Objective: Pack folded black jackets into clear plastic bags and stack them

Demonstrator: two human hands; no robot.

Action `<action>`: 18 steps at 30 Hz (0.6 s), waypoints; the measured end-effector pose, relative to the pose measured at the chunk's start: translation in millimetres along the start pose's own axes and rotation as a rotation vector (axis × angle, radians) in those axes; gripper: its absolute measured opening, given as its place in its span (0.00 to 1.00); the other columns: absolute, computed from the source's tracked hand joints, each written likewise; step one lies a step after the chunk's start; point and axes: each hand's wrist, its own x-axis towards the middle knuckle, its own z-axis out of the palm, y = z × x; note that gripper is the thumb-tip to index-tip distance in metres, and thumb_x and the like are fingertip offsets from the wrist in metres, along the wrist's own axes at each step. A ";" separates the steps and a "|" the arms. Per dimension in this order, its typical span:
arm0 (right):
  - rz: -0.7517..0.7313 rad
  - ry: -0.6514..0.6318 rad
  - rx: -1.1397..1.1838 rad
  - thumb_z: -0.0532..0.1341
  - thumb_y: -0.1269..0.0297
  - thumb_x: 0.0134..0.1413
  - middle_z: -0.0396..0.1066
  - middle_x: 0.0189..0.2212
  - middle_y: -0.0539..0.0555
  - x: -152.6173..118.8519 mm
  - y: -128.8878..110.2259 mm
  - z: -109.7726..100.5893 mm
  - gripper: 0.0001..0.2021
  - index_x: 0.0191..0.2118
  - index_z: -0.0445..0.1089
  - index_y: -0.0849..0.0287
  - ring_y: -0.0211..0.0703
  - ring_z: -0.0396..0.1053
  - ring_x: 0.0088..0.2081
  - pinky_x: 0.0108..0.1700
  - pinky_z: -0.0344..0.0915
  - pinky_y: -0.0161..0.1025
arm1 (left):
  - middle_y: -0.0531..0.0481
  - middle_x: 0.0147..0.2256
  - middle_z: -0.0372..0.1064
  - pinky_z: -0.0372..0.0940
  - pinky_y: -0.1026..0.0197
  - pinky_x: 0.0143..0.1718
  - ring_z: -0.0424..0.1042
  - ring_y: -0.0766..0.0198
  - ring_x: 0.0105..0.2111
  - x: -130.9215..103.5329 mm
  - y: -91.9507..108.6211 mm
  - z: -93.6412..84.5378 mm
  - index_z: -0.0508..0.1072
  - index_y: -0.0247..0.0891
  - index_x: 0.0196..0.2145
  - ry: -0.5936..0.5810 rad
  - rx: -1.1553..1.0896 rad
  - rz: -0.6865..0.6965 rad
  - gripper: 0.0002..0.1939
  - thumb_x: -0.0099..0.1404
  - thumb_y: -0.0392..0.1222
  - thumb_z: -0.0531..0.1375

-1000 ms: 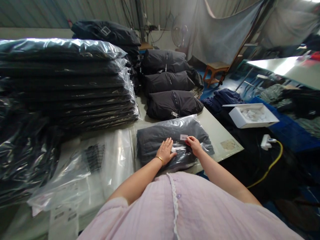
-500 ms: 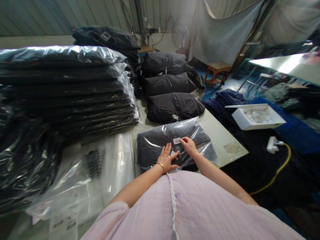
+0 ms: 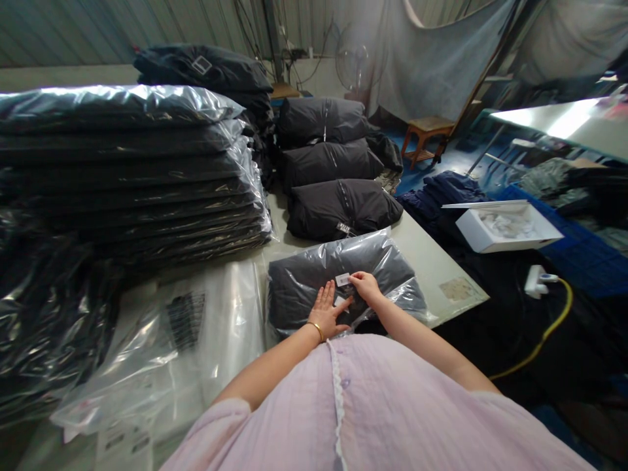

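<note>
A folded dark garment in a clear plastic bag [image 3: 304, 268] lies on the table in front of me. My left hand [image 3: 326, 313] rests on the bag with its fingers spread, a gold bangle at the wrist. Between thumb and forefinger, my right hand [image 3: 366, 286] pinches the edge of a small white label [image 3: 343, 279] with dark print, just above the bag's surface. Beside my left fingers a second whitish tag [image 3: 339, 301] shows in part; whether it lies inside or on the plastic, I cannot tell.
Bagged dark garments are stacked high [image 3: 147, 170] on the left. Several rolled black garments [image 3: 343, 206] sit behind the bag. Loose clear bags [image 3: 230, 320] lie at front left. Right of the table [image 3: 432, 268] are an open white box [image 3: 505, 226] and a yellow cable [image 3: 549, 333].
My right hand has moved slightly left and down with the label, bringing it closer to my left fingers. My left hand stays spread on the bag.
</note>
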 end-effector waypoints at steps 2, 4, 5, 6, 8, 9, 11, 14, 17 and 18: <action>-0.005 0.003 -0.028 0.60 0.56 0.45 0.76 0.27 0.51 0.8 0.1 1.3 0.12 0.29 0.76 0.57 0.42 0.71 0.30 0.35 0.65 0.36 | 0.52 0.70 0.12 0.34 0.37 0.66 0.22 0.39 0.68 0.0 -0.8 1.3 0.51 0.60 0.66 0.002 0.001 0.002 0.47 0.52 0.64 0.65; -0.005 0.014 -0.057 0.60 0.57 0.46 0.76 0.27 0.51 1.2 0.2 2.3 0.11 0.29 0.76 0.57 0.42 0.71 0.31 0.35 0.65 0.35 | 0.52 0.70 0.14 0.35 0.37 0.66 0.22 0.39 0.68 -0.2 -0.9 1.9 0.51 0.60 0.66 0.002 0.003 0.000 0.48 0.51 0.64 0.65; -0.005 0.020 -0.072 0.60 0.58 0.46 0.76 0.27 0.51 1.3 0.3 2.5 0.11 0.29 0.77 0.56 0.42 0.71 0.31 0.36 0.65 0.36 | 0.52 0.70 0.14 0.35 0.37 0.66 0.23 0.39 0.68 -0.3 -0.8 1.8 0.51 0.59 0.66 0.002 0.004 -0.001 0.48 0.51 0.64 0.65; -0.004 0.024 -0.085 0.60 0.58 0.47 0.76 0.27 0.51 1.3 0.3 2.6 0.10 0.28 0.77 0.56 0.42 0.71 0.31 0.36 0.65 0.36 | 0.52 0.70 0.15 0.34 0.37 0.65 0.23 0.39 0.68 -0.4 -0.6 1.6 0.51 0.59 0.66 0.003 0.006 -0.001 0.48 0.51 0.64 0.65; -0.005 0.033 -0.110 0.60 0.59 0.47 0.76 0.28 0.51 0.9 -0.5 2.2 0.09 0.28 0.77 0.56 0.42 0.72 0.32 0.37 0.65 0.36 | 0.52 0.70 0.16 0.34 0.37 0.66 0.24 0.39 0.68 -0.4 -0.4 1.1 0.51 0.60 0.66 0.004 0.013 0.001 0.48 0.51 0.63 0.66; -0.009 0.035 -0.134 0.60 0.60 0.47 0.76 0.28 0.52 0.4 -1.3 1.8 0.09 0.28 0.77 0.55 0.43 0.72 0.32 0.38 0.65 0.36 | 0.53 0.70 0.17 0.33 0.37 0.66 0.24 0.39 0.68 -0.3 -0.3 1.0 0.51 0.60 0.66 0.001 0.016 0.003 0.48 0.51 0.63 0.66; -0.025 0.036 -0.212 0.60 0.61 0.49 0.77 0.29 0.53 -1.2 -4.1 1.2 0.09 0.28 0.77 0.55 0.43 0.72 0.33 0.40 0.65 0.37 | 0.53 0.70 0.18 0.33 0.36 0.66 0.24 0.39 0.68 0.3 -0.6 1.1 0.51 0.61 0.65 -0.016 0.020 0.008 0.48 0.51 0.63 0.66; -0.036 0.029 -0.367 0.59 0.61 0.51 0.77 0.32 0.55 -5.0 -10.0 1.2 0.10 0.30 0.78 0.55 0.45 0.73 0.35 0.41 0.65 0.38 | 0.53 0.71 0.20 0.32 0.36 0.65 0.25 0.38 0.68 1.6 -1.3 2.1 0.52 0.60 0.66 -0.051 0.021 0.006 0.47 0.51 0.63 0.65; -0.016 0.040 -0.490 0.59 0.60 0.53 0.78 0.33 0.57 -9.5 -16.3 2.4 0.10 0.32 0.78 0.55 0.47 0.74 0.37 0.41 0.65 0.39 | 0.52 0.71 0.21 0.32 0.35 0.65 0.25 0.39 0.68 2.4 -1.8 3.0 0.51 0.59 0.66 -0.056 0.021 0.003 0.48 0.51 0.64 0.65; -0.014 0.047 -0.526 0.59 0.59 0.53 0.77 0.33 0.57 -10.9 -18.4 3.0 0.10 0.33 0.78 0.54 0.47 0.74 0.37 0.40 0.65 0.39 | 0.52 0.71 0.21 0.32 0.36 0.65 0.25 0.39 0.68 2.5 -2.0 3.1 0.51 0.59 0.66 -0.053 0.019 0.003 0.48 0.51 0.65 0.65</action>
